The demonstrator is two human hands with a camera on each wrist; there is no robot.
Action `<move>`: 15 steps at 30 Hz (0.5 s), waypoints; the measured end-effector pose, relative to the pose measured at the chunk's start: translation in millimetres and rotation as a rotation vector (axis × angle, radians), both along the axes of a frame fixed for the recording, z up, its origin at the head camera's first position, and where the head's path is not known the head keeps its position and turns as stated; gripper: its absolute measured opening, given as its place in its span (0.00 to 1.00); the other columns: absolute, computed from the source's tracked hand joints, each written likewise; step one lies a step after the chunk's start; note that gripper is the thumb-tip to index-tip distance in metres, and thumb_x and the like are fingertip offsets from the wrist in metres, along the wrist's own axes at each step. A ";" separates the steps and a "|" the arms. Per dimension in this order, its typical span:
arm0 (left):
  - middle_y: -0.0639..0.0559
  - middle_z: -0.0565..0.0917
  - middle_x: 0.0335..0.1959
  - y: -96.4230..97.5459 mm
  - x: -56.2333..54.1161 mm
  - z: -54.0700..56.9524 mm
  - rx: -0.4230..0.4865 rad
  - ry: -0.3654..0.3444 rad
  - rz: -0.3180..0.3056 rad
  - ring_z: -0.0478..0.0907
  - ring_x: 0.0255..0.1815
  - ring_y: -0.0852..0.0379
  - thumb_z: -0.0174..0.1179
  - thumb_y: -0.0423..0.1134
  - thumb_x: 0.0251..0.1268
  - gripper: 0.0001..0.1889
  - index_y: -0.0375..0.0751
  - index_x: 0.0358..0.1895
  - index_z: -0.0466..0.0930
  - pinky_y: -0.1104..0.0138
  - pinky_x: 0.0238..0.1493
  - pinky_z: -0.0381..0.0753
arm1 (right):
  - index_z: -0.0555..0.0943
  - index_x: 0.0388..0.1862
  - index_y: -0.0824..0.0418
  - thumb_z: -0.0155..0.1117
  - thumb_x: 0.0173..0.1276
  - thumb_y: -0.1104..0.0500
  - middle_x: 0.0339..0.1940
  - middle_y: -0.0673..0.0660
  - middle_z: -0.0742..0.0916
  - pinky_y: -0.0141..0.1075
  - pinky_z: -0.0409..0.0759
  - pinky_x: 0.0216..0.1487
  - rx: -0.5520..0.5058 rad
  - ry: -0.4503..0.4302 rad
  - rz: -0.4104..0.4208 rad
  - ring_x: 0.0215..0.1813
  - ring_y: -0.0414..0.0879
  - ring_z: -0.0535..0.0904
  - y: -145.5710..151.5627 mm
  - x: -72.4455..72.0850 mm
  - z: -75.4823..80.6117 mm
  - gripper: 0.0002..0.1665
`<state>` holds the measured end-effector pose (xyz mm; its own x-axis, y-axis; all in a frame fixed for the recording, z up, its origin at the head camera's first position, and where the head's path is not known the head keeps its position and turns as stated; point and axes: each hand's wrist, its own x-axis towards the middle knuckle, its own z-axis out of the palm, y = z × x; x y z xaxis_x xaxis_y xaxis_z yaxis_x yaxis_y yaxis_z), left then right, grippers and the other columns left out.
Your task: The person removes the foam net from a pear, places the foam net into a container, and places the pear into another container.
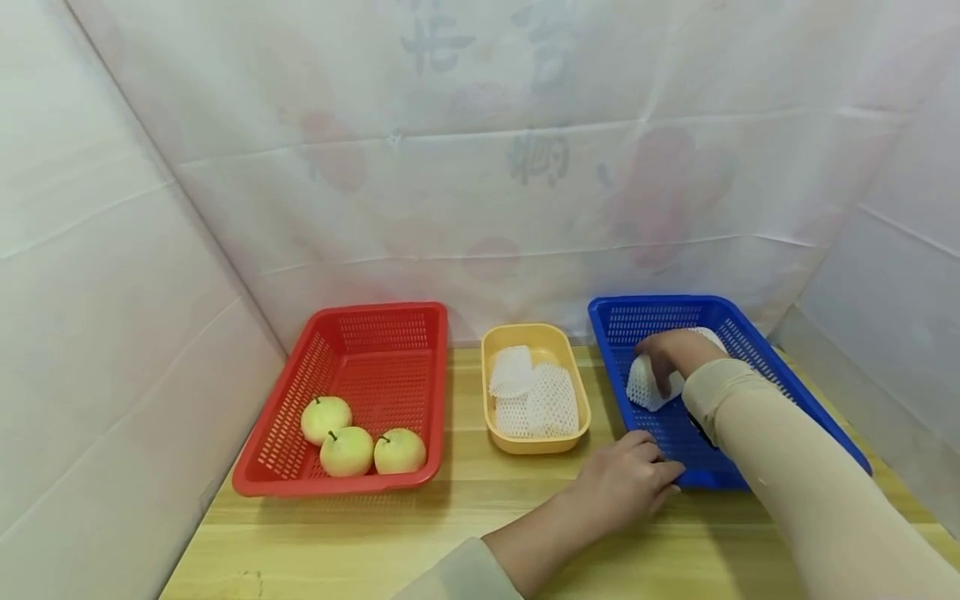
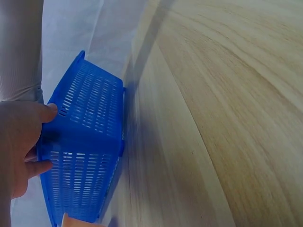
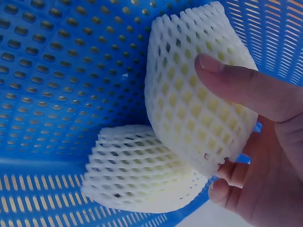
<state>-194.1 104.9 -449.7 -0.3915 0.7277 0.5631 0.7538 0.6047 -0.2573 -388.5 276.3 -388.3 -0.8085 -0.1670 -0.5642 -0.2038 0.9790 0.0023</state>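
In the right wrist view my right hand grips a pale pear in a white foam net, thumb on one side and fingers curled beneath. A second netted pear lies against it in the blue basket. From the head view, my right hand reaches down inside that basket, partly covering the netted fruit. My left hand holds the basket's near left corner; the left wrist view shows the thumb and a finger of this hand about the rim.
A red basket with three bare pears stands on the left of the wooden table. Between the baskets is a yellow tray holding several empty foam nets. White cloth walls close in the back and sides.
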 end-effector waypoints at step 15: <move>0.68 0.86 0.41 4.9 -7.7 0.1 -0.030 -0.067 0.000 0.78 0.47 0.69 0.59 0.55 0.68 0.13 0.62 0.50 0.86 0.76 0.61 0.69 | 0.65 0.71 0.67 0.82 0.45 0.58 0.67 0.75 0.71 0.56 0.79 0.52 -0.013 0.005 0.024 0.62 0.70 0.70 8.0 1.4 4.7 0.55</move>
